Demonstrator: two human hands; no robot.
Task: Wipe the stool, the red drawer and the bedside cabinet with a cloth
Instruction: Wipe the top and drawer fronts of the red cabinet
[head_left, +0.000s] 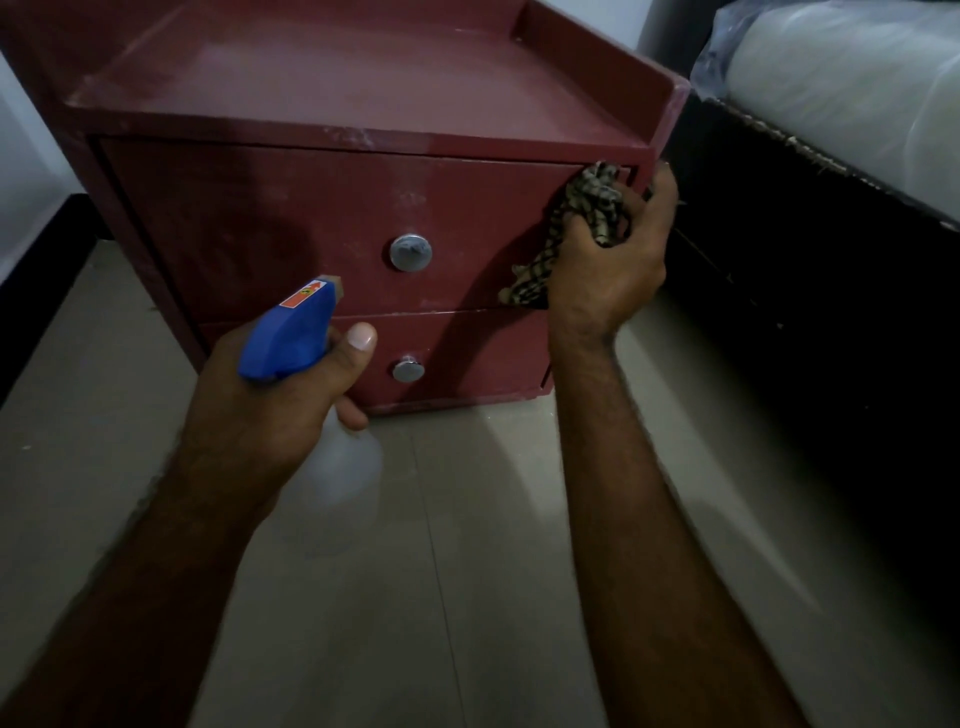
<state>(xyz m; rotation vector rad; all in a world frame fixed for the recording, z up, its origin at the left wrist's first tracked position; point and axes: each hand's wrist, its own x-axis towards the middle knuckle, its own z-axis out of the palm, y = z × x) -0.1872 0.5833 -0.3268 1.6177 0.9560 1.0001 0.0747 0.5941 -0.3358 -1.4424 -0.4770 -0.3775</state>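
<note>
Looking down from my head, I have the red bedside cabinet straight ahead, standing on the pale tiled floor. Its top is a shallow tray with a raised lip along the back and right side, and pale dusty streaks lie near the front edge. My right hand is up at the right end of the upper drawer. Its fingers are curled tight round a bunched checked cloth, beige and dark, held against the drawer front at its top right corner, with my fingertips at the cabinet's right edge. A loose tail of the cloth hangs below my palm, down to the seam between the two drawers. My left hand is lower and nearer me, in front of the lower drawer, with its fingers wrapped round the neck of a spray bottle. The blue trigger head points toward the upper drawer, the translucent white body hangs below my fist, and my thumb lies along the side of the head. Each drawer has a round silver knob at its middle, the upper knob and the lower knob, both apart from my hands. Just beside the cabinet on the right is a dark bed base carrying a mattress wrapped in clear plastic.
</note>
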